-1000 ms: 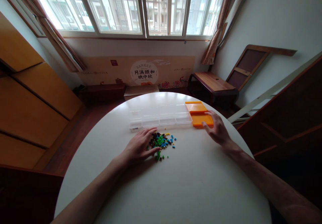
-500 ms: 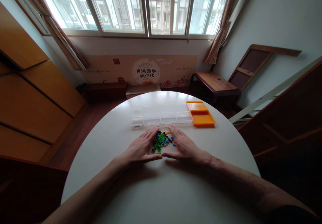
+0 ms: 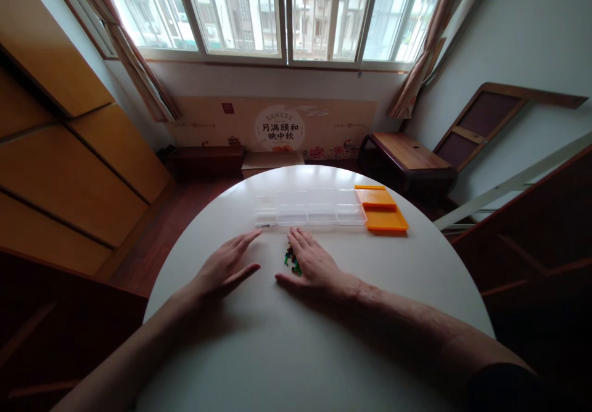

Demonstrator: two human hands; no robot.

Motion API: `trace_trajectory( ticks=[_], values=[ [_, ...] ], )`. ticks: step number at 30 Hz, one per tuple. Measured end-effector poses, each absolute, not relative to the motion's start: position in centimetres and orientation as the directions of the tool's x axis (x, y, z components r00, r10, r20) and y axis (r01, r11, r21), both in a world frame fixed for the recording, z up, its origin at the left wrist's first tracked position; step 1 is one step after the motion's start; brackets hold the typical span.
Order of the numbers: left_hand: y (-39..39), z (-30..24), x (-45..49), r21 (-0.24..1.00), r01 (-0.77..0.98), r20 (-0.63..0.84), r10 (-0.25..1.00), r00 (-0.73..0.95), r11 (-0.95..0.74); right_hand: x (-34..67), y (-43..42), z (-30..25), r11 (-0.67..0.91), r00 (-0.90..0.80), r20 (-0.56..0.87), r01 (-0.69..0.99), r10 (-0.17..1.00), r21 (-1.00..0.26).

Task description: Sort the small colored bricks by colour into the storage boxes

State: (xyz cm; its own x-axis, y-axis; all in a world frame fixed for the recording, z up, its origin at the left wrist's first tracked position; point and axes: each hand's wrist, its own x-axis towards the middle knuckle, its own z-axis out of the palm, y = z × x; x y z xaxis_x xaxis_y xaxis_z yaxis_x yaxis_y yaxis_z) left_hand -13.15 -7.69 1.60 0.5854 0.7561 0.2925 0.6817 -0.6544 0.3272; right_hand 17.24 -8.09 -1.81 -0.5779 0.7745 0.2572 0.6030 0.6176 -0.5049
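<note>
A small heap of toy building bricks (image 3: 291,261), green, dark and other colours, lies on the white round table (image 3: 259,344). My right hand (image 3: 314,261) is spread over the heap and hides most of it; only the left edge of the pile shows. To the left, apart from the bricks, my left hand (image 3: 226,265) is held with fingers stretched out and thumb away, nothing in it. Beyond the hands stands a clear plastic box with compartments (image 3: 308,218). Orange trays (image 3: 386,219) adjoin its right end.
Near the clear box's front left corner lies a small thin dark item (image 3: 263,225), too small to name. Past the table are a wooden side table (image 3: 411,150), a cardboard box (image 3: 272,161) and windows. Wooden cabinets (image 3: 60,171) line the left side.
My left hand has moved left, away from the bricks. My right hand has shifted left over the pile and now covers most of it. The view has turned slightly left.
</note>
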Motion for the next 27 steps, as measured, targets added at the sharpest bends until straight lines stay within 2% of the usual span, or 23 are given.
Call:
trace_trajectory(
  ticks=[6, 11, 16, 21, 27],
  values=[
    [-9.6, 1.0, -18.0, 0.270, 0.775, 0.257, 0.819, 0.514, -0.571, 12.6, -8.9, -1.2, 0.648, -0.617, 0.251, 0.586, 0.746, -0.487],
    [-10.3, -0.3, -20.5, 0.229, 0.850, 0.292, 0.867, 0.404, -0.473, 7.8, -10.0, -0.8, 0.686, -0.662, 0.244, 0.567, 0.709, -0.455],
    [-10.9, -0.8, -21.8, 0.284, 0.898, 0.317, 0.917, 0.242, -0.335, 3.5, -10.9, -0.7, 0.716, -0.682, 0.261, 0.556, 0.683, -0.422],
    [-11.2, -0.5, -21.9, 0.373, 0.885, 0.318, 0.935, 0.158, -0.277, 1.1, -11.7, -0.7, 0.733, -0.683, 0.292, 0.544, 0.669, -0.407],
    [-11.4, -0.5, -21.9, 0.372, 0.888, 0.342, 0.929, 0.139, -0.270, 1.1, -11.3, -0.3, 0.719, -0.687, 0.289, 0.490, 0.667, -0.493]
  ],
)
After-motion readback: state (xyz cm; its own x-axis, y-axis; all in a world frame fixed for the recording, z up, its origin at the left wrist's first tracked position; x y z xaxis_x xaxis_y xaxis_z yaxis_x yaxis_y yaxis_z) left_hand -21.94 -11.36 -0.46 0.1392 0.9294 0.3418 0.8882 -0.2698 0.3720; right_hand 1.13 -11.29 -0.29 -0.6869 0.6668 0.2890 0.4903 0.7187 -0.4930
